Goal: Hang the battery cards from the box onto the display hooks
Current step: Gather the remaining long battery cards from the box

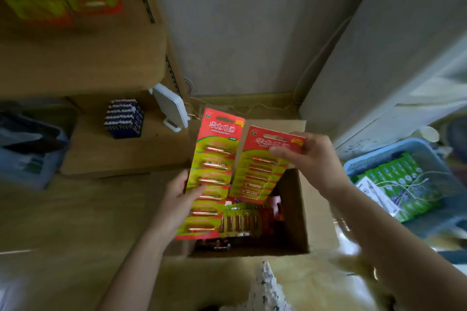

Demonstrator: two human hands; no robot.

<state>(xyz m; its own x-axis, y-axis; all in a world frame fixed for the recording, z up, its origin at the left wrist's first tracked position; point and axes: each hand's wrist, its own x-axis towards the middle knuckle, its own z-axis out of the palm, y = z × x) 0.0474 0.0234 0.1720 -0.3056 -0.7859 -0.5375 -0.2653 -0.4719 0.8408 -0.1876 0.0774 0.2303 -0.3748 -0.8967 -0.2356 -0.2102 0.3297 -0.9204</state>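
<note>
Here, each grip — left hand (pixel 180 197), right hand (pixel 312 156) — holds a red-and-yellow battery card (pixel 214 159).

Battery cards: the long card (pixel 214 174) in the left hand (pixel 178 199) and the shorter card (pixel 262 166) in the right hand (pixel 310 156) are glossy printed card, red and yellow-green, with clear shiny plastic blisters.
Batteries: metallic copper-orange sheen under the blisters.
Box (pixel 295 212): matt brown corrugated cardboard, plain inner walls.
Basket at 3 o'clock (pixel 389 156): smooth blue plastic.
Packs in the basket (pixel 409 189): glossy green wrappers.
Floor (pixel 75 209): smooth, wood-toned, low sheen.
</note>
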